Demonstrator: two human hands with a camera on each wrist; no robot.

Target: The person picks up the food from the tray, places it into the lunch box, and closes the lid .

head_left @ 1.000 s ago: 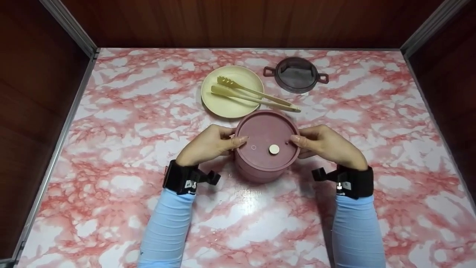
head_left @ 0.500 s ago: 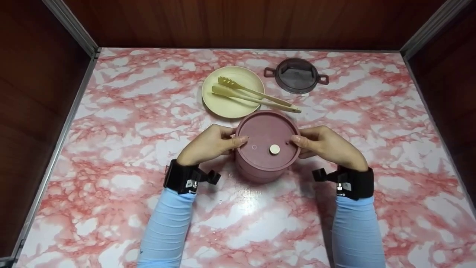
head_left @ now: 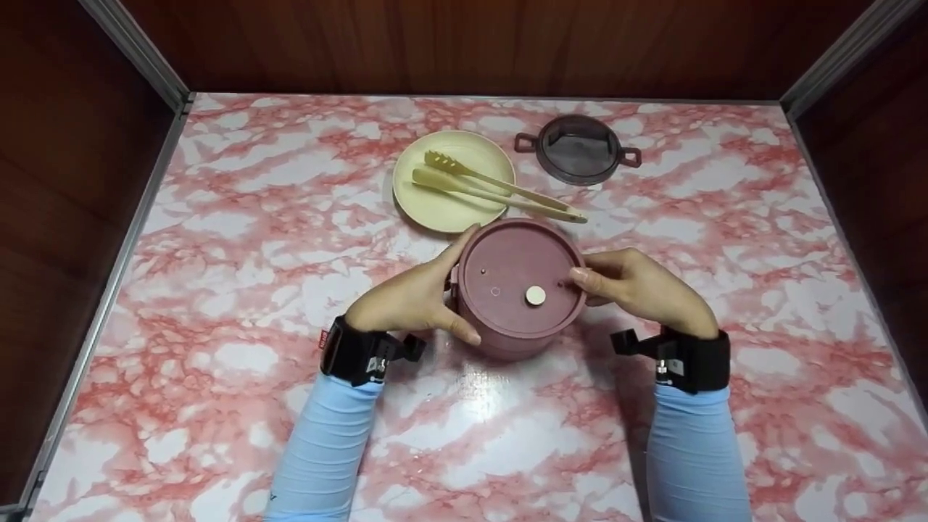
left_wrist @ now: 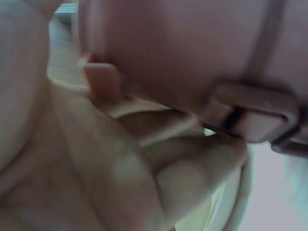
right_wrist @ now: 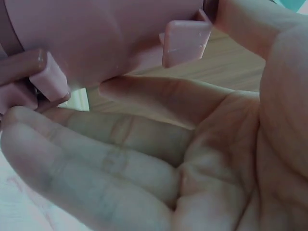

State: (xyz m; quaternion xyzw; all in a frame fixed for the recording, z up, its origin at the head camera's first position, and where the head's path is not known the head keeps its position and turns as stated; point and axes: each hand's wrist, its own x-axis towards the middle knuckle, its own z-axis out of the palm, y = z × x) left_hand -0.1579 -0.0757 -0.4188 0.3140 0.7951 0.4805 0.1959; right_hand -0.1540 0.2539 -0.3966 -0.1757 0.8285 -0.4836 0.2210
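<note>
A round pink lidded pot [head_left: 507, 348] stands at the middle of the table in the head view. Its flat lid [head_left: 518, 254] bears a small cream knob [head_left: 535, 295]. Around the pot's left side my left hand [head_left: 406, 297] holds on, thumb low on the front wall and forefinger along the far rim. My right hand [head_left: 638, 290] grips the right edge, thumb on top of the lid and fingers underneath. Pink side clips [right_wrist: 186, 43] show in the right wrist view. In the left wrist view, my fingers touch the pot by a loop-shaped side fitting [left_wrist: 260, 113].
Behind the pot lies a pale yellow plate [head_left: 428, 210] with yellow tongs [head_left: 500, 188] across it, their joined end past the rim. A dark see-through lid or small pan [head_left: 578, 148] with two side handles sits farther back right. Dark panels [head_left: 478, 47] wall the table [head_left: 217, 348].
My left thumb has left the top of the lid and dropped to the pot's front wall, while the left fingers spread along its side. The right hand keeps its grip.
</note>
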